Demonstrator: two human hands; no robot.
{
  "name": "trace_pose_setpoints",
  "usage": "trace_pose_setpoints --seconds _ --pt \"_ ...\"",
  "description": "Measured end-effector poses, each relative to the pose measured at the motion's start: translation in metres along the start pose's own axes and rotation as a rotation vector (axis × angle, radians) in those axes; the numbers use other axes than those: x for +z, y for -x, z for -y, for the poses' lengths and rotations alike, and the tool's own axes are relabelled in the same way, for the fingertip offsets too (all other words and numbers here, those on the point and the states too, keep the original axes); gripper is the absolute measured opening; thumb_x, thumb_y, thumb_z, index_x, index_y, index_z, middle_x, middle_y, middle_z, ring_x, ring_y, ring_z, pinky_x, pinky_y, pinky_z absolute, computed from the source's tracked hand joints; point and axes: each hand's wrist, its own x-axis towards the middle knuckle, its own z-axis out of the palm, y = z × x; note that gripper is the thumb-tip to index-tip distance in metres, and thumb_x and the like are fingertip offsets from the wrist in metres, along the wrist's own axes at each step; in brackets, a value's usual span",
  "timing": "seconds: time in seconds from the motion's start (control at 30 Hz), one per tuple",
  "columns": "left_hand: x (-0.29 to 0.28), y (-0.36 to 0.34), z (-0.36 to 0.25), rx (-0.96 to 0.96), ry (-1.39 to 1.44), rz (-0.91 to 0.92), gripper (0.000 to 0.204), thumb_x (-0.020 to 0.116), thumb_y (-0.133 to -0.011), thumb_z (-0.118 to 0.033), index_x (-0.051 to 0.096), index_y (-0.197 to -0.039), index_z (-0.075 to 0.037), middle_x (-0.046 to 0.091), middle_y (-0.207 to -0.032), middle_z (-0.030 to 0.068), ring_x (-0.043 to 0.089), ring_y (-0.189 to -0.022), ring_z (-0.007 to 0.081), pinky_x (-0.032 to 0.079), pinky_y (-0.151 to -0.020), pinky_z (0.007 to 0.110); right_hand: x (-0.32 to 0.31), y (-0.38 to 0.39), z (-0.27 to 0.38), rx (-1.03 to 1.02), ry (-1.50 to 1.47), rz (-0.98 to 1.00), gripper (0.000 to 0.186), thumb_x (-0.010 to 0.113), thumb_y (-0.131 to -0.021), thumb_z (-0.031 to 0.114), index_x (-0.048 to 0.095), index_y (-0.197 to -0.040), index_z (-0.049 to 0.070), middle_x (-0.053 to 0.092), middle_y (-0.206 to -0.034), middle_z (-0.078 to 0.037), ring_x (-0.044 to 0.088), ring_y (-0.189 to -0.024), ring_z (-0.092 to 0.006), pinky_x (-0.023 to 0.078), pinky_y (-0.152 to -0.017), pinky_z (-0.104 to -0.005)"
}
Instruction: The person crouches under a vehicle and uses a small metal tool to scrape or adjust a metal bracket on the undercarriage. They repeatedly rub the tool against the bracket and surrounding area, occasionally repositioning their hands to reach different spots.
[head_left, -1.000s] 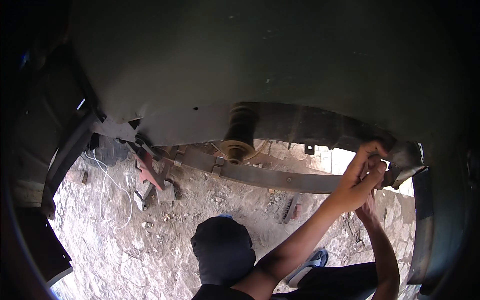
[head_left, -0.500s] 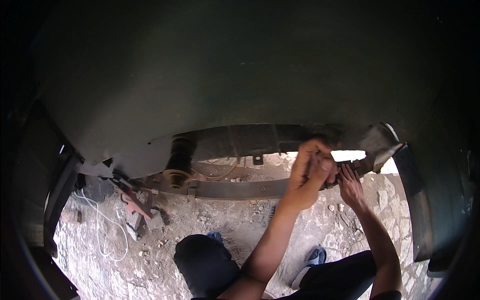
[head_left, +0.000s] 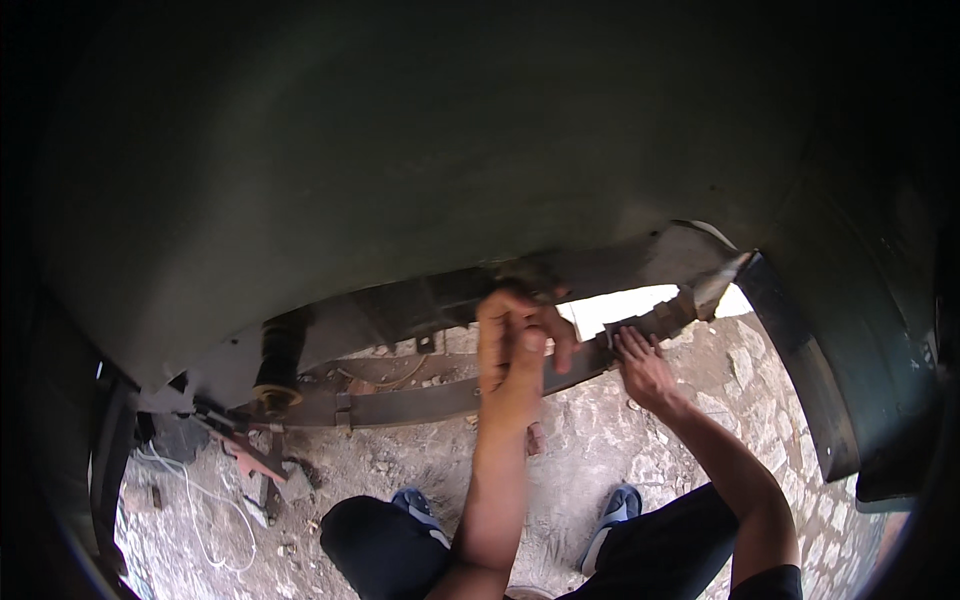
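Under a dark wheel arch, a long curved leaf spring (head_left: 400,405) runs from left to right. My right hand (head_left: 650,377) lies on its right end with fingers stretched out, touching the metal next to the spring's clamped end fitting (head_left: 672,317). My left hand (head_left: 513,350) is raised in front of the spring, left of the right hand. Its fingers are curled and the thumb is bent in toward them. Slight blur and the hand itself hide what it holds, if anything. A dark cylindrical part with a yellowish lower rim (head_left: 278,372) hangs above the spring at the left.
The dark arch panel (head_left: 450,150) spans overhead. A dark upright edge (head_left: 808,400) borders the right. On the rubble-strewn ground lie a reddish metal piece (head_left: 258,458), a white cable (head_left: 205,530) and a brownish lump (head_left: 535,437). My feet (head_left: 615,512) stand below the spring.
My left hand has moved left, away from my right hand. The right hand still rests on the spring's end. The view has shifted, showing more ground at the right.
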Motion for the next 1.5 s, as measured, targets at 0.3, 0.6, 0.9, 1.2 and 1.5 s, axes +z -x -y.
trace_pose_setpoints --seconds 0.3,0.6,0.9,1.2,1.5 --pt "-0.004 0.000 0.003 0.037 0.044 0.015 0.028 0.054 -0.098 -0.025 0.040 -0.117 -0.011 0.048 -0.121 0.0164 0.048 -0.062 0.0104 0.047 -0.068 0.031 -0.012 0.005 0.016 -0.058 -0.009 0.041 0.053 0.034 -0.101 0.031 0.030 -0.145 0.003 0.034 -0.150 -0.012 0.027 -0.141 -0.0268 0.019 -0.116 -0.0483" --pt "0.001 -0.001 0.001 0.021 0.037 0.010 0.027 0.054 -0.098 -0.023 0.044 -0.119 -0.009 0.053 -0.117 0.0133 0.049 -0.062 0.0092 0.046 -0.068 0.029 -0.007 -0.008 0.014 -0.031 -0.018 0.038 0.052 0.035 -0.101 0.030 0.030 -0.146 0.004 0.035 -0.150 -0.011 0.028 -0.141 -0.0263 0.020 -0.115 -0.0507" --pt "0.003 0.001 0.000 0.039 0.030 -0.025 0.026 0.053 -0.098 -0.021 0.042 -0.118 -0.009 0.053 -0.112 0.0128 0.049 -0.061 0.0095 0.046 -0.068 0.030 -0.007 -0.001 0.016 -0.070 -0.042 0.012 0.052 0.037 -0.100 0.028 0.029 -0.146 0.005 0.039 -0.148 -0.012 0.032 -0.140 -0.0276 0.023 -0.113 -0.0539" --pt "-0.002 -0.002 0.003 0.059 -0.026 -0.019 0.027 0.053 -0.098 -0.023 0.040 -0.118 -0.011 0.050 -0.117 0.0162 0.047 -0.058 0.0101 0.046 -0.062 0.028 -0.005 -0.009 0.018 -0.010 -0.007 0.081 0.054 0.034 -0.101 0.029 0.025 -0.148 0.005 0.032 -0.152 -0.013 0.026 -0.142 -0.0269 0.021 -0.114 -0.0520" --pt "0.003 -0.002 0.004 0.053 -0.045 -0.017 0.031 0.052 -0.099 -0.027 0.038 -0.122 -0.014 0.048 -0.121 0.0130 0.046 -0.057 0.0095 0.045 -0.062 0.028 -0.001 0.014 0.009 -0.092 0.043 0.031 0.053 0.036 -0.101 0.030 0.026 -0.147 0.005 0.034 -0.151 -0.013 0.028 -0.141 -0.0279 0.021 -0.114 -0.0524"
